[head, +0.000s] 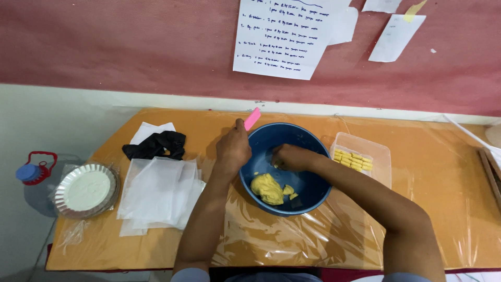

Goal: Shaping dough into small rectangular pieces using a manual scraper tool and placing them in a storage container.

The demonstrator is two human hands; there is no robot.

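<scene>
Head view, looking down on table (443, 209), orange top under clear plastic sheet.

Bowl (284, 168): blue, round, centre of table, near the front half. Inside: lump of yellow dough (266, 188) on the bowl's near-left floor, two small dough bits just beside it to the right.

Left hand (233, 149): closed around a pink scraper (252, 118), held at the bowl's left rim; the scraper's flat end sticks up and away past the fingers. Hand touching or just over the rim, cannot tell which.

Right hand (290, 157): inside the bowl at its upper middle, fingers curled and pinched together, apparently on a small piece of dough; the piece itself is mostly hidden by the fingers.

Right of bowl, just beside it: clear plastic tub (380, 150) holding rows of yellow pieces (353, 160).

Left of bowl: stack of white paper sheets (159, 196); beyond them a black glove (156, 144) lying on another white sheet. Far left edge of table: foil tart tins (86, 190), stacked. Off the table to the left, lower down: water jug (32, 172) with blue cap and red handle.

Wall behind: red upper band with white paper notes (284, 39) stuck on.
</scene>
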